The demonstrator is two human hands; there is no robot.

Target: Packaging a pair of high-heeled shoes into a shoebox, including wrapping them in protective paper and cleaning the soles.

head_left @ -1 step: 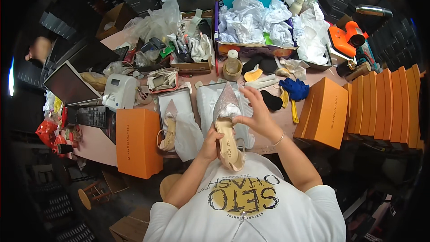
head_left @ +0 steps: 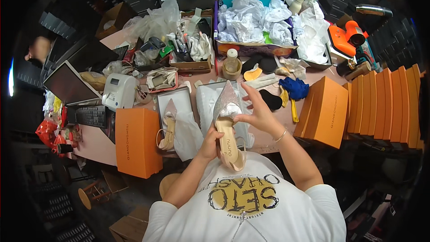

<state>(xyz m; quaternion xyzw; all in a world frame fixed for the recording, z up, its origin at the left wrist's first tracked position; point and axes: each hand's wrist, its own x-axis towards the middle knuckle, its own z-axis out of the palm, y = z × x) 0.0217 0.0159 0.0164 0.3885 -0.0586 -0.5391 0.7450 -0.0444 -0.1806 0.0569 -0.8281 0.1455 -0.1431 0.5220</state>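
I hold a pointed, glittery silver shoe (head_left: pixel 226 107) with a beige insole upright over the pink table's near edge. My left hand (head_left: pixel 209 145) grips it at the heel end. My right hand (head_left: pixel 256 113) pinches white stuffing paper at the shoe's opening, near the toe. The matching shoe (head_left: pixel 169 127) lies in an open white box (head_left: pixel 179 96) just left of my hands. A second open box (head_left: pixel 204 101) with white wrapping lies under the held shoe.
An orange box (head_left: pixel 138 141) stands at the near left, and several more orange boxes (head_left: pixel 380 105) stand in a row on the right. Behind are a white label printer (head_left: pixel 118 90), a keyboard (head_left: pixel 92 115), a bottle (head_left: pixel 231 62), crumpled white paper (head_left: pixel 255 18) and an orange tool (head_left: pixel 347 36).
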